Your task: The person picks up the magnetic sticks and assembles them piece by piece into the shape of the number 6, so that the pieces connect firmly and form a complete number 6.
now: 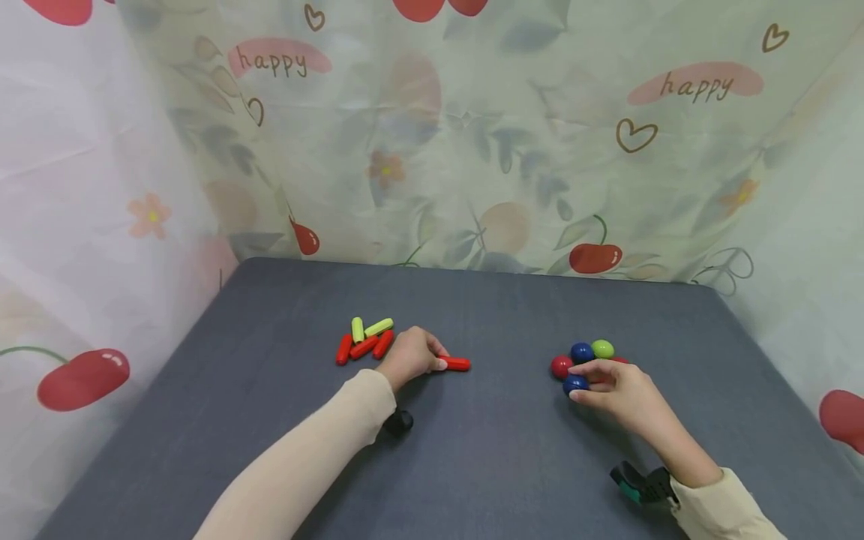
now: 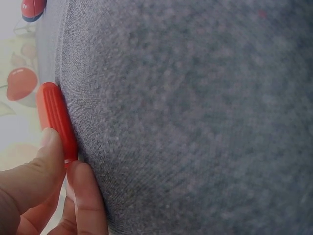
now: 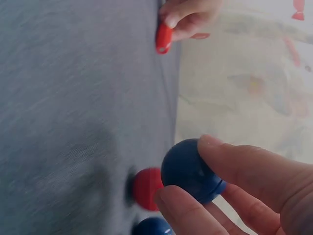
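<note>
Thumb and fingers of my left hand (image 1: pixel 413 355) pinch a red ribbed stick (image 2: pixel 57 117) by one end, low over the grey table. Left of that hand lies a small group of similar pieces: yellow-green sticks (image 1: pixel 379 327) and red sticks (image 1: pixel 344 349). My right hand (image 1: pixel 624 390) grips a dark blue ball (image 3: pixel 190 169) between thumb and fingertips. Close behind it on the table are a red ball (image 1: pixel 561 367), another blue ball (image 1: pixel 582 352) and a green ball (image 1: pixel 603 349). A further red ball (image 1: pixel 619 360) is mostly hidden by the right hand.
The dark grey table (image 1: pixel 499 450) ends at the back against a printed curtain (image 1: pixel 459 150) with cherries and lettering. More curtain hangs along both sides. Black wrist straps with devices (image 1: pixel 648 484) are worn under the forearms.
</note>
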The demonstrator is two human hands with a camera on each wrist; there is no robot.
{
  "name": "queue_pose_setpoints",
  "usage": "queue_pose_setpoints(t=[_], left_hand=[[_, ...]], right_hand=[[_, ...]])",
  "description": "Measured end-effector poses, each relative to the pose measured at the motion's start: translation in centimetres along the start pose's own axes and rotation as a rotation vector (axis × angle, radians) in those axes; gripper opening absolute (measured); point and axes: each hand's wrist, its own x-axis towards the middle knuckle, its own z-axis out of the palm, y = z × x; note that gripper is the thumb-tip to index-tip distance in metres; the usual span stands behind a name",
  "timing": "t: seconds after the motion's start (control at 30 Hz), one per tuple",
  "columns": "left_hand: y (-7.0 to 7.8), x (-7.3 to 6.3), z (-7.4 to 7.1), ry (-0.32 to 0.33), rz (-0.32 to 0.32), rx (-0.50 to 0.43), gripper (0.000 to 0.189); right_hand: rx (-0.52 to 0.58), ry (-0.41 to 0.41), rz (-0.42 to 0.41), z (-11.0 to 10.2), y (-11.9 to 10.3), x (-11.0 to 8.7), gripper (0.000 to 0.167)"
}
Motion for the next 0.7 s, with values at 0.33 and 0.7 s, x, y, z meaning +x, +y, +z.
queue_pose_setpoints(t=[0.33,0.7], left_hand=[[0.1,0.1,0.0,-0.003,-0.01,-0.008,0.009],[0.0,0.2,0.2,-0.003,-0.014,-0.035,0.009]], right_hand=[[0.119,0.012,-0.08,0.0,-3.2,0.8,0.043],[0.185,-0.005,-0.136,2.3,-6.0,1.8,0.045]])
